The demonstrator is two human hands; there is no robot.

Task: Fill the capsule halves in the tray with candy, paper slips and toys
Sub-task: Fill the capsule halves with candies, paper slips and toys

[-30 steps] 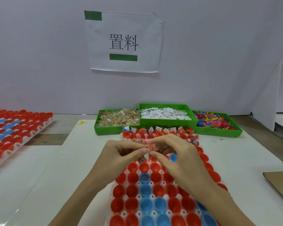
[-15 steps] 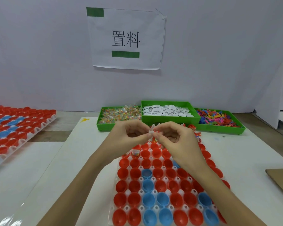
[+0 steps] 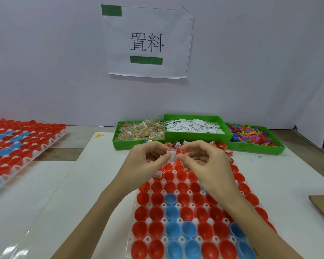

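One flimsy, featherlight paper slip (image 3: 171,156) sits pinched at its edges between my left hand (image 3: 150,161) and right hand (image 3: 204,163), probably best dropped gently into a cup.

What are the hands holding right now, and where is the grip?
A small white paper slip, held above the tray. The left hand pinches its left edge; the right hand fingertips meet its right edge.

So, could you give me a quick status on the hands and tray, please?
Left hand pinching paper slip; right hand fingers at its edge. Tray near rows empty. Nothing in the way.
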